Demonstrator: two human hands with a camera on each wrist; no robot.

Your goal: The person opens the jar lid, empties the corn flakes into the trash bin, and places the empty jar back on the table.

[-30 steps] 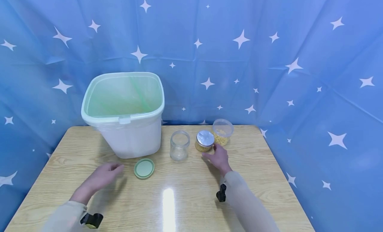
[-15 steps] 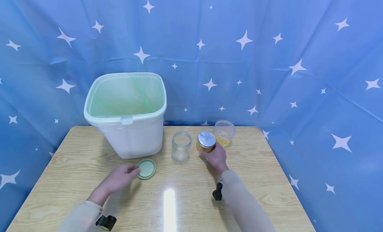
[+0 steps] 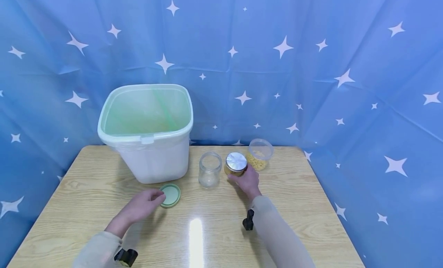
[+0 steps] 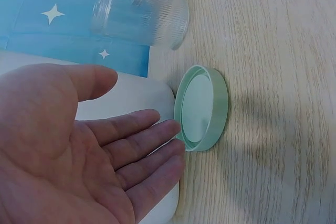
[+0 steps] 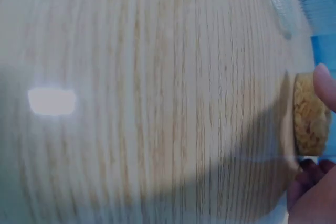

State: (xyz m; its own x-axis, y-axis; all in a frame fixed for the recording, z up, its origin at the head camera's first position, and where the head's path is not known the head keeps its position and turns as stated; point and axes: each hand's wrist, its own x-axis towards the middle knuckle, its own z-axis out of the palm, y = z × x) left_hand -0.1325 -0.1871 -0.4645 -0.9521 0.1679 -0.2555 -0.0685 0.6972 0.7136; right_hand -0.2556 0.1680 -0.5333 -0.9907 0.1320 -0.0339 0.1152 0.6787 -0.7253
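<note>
My left hand (image 3: pixel 143 206) is held beside a round pale green lid (image 3: pixel 170 195), fingertips at its near left edge. In the left wrist view the fingers (image 4: pixel 142 145) are loosely extended with the palm showing; whether they touch the lid (image 4: pixel 199 108) I cannot tell. My right hand (image 3: pixel 247 181) grips a short jar (image 3: pixel 236 162) with a silver lid, thumb on one side and fingers on the other. Small yellow pasta-like pieces show through this jar (image 5: pixel 311 121) in the right wrist view. An uncovered clear glass jar (image 3: pixel 210 170) stands between the hands.
A white bin (image 3: pixel 152 160) with a clear liner stands at the back left, behind the green lid. Right behind the right hand is a clear plastic tub (image 3: pixel 259 154) holding yellow pieces. A blue star-patterned curtain (image 3: pixel 221 49) borders the wooden table (image 3: pixel 294 222).
My left hand has moved right, up to the green lid. The right hand has taken hold of the silver-lidded jar, which has shifted slightly left, away from the tub.
</note>
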